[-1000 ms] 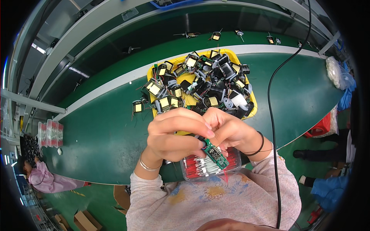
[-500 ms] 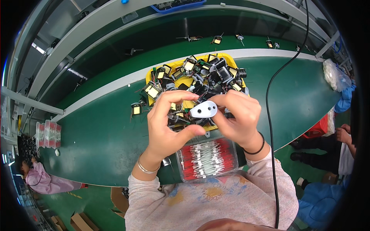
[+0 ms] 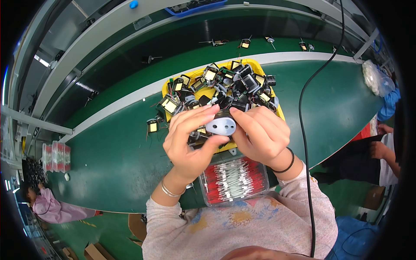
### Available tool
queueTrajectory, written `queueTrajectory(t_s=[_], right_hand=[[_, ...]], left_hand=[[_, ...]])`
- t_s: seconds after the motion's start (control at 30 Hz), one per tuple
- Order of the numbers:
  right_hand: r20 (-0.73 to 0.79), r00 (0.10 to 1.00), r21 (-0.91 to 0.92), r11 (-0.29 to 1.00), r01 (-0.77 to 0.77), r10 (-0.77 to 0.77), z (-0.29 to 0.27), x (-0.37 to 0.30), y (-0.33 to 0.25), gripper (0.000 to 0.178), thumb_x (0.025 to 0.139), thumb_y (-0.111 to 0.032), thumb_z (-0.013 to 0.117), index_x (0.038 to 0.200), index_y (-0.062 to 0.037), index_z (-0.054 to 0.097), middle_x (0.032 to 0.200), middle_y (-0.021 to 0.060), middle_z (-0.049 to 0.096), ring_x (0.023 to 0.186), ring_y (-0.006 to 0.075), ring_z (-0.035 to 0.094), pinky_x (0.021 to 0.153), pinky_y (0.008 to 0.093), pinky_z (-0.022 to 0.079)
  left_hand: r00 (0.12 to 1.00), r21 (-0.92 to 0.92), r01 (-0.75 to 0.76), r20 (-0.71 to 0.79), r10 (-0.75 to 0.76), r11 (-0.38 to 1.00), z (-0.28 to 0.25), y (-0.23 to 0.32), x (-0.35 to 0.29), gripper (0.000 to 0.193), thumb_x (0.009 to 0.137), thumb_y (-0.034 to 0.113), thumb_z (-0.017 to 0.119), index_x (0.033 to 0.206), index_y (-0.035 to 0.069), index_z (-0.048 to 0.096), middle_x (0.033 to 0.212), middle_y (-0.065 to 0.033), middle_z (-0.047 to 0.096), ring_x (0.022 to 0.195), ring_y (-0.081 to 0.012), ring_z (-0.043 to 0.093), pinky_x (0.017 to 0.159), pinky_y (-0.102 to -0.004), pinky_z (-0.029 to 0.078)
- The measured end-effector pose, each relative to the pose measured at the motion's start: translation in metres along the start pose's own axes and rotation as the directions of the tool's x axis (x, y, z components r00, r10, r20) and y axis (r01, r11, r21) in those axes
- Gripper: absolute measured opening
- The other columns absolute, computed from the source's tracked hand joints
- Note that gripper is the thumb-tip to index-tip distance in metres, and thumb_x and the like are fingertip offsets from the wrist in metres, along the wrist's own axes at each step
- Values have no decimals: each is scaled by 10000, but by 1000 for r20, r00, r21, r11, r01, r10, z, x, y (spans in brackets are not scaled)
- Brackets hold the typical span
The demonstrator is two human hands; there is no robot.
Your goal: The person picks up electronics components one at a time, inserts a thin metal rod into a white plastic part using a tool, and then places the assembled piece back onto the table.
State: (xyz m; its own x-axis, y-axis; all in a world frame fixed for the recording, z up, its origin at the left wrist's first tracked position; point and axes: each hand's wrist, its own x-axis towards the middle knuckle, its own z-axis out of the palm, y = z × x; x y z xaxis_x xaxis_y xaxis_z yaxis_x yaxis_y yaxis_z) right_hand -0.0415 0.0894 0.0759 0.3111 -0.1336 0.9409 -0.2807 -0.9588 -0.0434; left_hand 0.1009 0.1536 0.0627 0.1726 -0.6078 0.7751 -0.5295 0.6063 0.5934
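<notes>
Between my hands is a pale grey oval plastic part (image 3: pixel 222 127) with three holes in its face, joined to a dark body mostly hidden behind it. My left hand (image 3: pixel 185 136) curls around its left side, thumb below and fingertips above. My right hand (image 3: pixel 263 133) pinches the right and upper side. Beneath them stands a yellow tray (image 3: pixel 281 113) heaped with small black assemblies (image 3: pixel 250 82), some bearing pale yellow pads and thin wires. Close to my body, a clear plastic box (image 3: pixel 234 181) holds many red-and-white wire pieces.
A black cable (image 3: pixel 304 130) hangs down on the right. Loose assemblies (image 3: pixel 152 126) lie left of the tray and along the far strip. Stacked clear boxes (image 3: pixel 56 157) stand at the far left. A plastic bag (image 3: pixel 376 80) sits far right. Other people are on both sides.
The grey part has shifted left and slightly down and turned, with its dark body now showing above it. My left fingers have closed in on it. My right hand moved left with it.
</notes>
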Motion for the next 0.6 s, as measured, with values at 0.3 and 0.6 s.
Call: queueTrajectory(t_s=[0.3, 0.6], right_hand=[[198, 977, 224, 966, -128, 84, -8, 9, 2, 321, 617, -78, 728, 899, 27, 616, 658, 67, 573, 537, 183, 545, 452, 260, 437], [295, 779, 624, 506, -596, 553, -36, 15, 15, 320, 688, 61, 674, 978, 53, 540, 763, 83, 625, 692, 160, 642, 594, 241, 536]], left_hand=[[988, -78, -153, 0, 153, 985, -12, -5, 5, 455, 692, 141, 748, 962, 93, 384, 951, -154, 646, 999, -305, 571, 881, -420, 386], [897, -638, 436, 369, -244, 635, -27, -5, 11, 367, 769, 251, 671, 986, 12, 497, 969, -187, 574, 939, -248, 555, 843, -361, 424]])
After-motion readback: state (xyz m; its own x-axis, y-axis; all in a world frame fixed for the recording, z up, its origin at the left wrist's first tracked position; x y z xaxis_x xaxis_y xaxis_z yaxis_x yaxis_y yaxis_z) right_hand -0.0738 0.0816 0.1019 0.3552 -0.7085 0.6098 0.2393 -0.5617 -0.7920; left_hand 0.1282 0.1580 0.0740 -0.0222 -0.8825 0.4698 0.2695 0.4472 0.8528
